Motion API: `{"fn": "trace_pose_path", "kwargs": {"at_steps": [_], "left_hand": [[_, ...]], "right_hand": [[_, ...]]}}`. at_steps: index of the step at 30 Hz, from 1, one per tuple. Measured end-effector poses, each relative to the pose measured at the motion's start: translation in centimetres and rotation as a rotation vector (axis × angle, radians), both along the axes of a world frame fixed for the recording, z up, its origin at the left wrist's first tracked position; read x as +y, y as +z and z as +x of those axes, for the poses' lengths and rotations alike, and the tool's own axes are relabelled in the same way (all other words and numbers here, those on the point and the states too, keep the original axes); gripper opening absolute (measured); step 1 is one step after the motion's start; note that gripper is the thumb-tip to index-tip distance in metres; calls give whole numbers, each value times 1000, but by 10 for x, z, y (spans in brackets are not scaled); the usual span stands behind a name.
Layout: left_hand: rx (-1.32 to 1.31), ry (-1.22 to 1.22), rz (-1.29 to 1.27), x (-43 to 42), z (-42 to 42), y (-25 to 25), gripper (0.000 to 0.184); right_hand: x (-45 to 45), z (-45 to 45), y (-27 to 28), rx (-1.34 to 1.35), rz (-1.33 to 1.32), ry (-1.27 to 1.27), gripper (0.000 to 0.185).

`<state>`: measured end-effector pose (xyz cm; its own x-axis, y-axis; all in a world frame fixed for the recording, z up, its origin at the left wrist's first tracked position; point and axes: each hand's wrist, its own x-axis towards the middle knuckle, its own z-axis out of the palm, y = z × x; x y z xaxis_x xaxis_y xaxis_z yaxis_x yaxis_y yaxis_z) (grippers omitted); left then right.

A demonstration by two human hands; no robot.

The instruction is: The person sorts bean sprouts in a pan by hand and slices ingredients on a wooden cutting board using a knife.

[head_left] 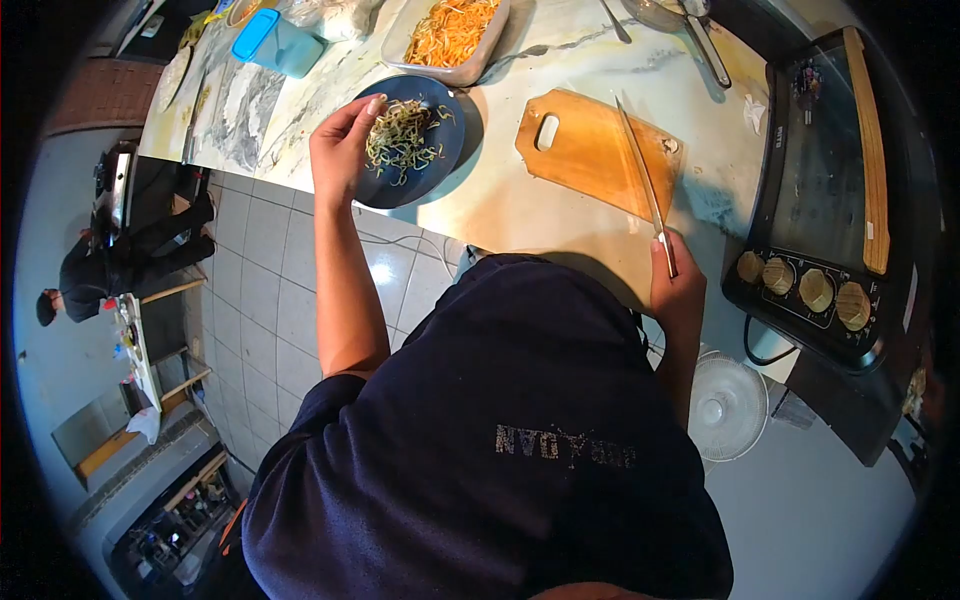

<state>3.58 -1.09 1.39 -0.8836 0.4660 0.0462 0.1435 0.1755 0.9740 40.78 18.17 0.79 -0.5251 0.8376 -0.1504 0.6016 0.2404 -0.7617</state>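
Sprouts lie inside the plate rim, left hand pinched, contents unclear, right hand gripping knife.

The person's left arm extends over the near edge of the surface, left grip with thumb near fingers; right forearm reaches forward, right grip closed near that edge.

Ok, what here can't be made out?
All in the head view:
Long metal knife: handle partly covered by the right hand.
Left hand: anything between its fingers is too small to tell.
Clear plastic tub of orange shreds: far end cut off by the top edge.
Dark navy shirt: pale lettering too patchy to read fully.
Black oven: inside obscured by dark, reflective glass.
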Motion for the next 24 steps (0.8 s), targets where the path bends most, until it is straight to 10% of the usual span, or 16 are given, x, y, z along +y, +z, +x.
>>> {"fn": "trace_pose_path", "kwargs": {"at_steps": [24], "left_hand": [[421,-640,-383,156,108,-51,10]], "right_hand": [[-6,29,2,10,-160,-125,32]]}}
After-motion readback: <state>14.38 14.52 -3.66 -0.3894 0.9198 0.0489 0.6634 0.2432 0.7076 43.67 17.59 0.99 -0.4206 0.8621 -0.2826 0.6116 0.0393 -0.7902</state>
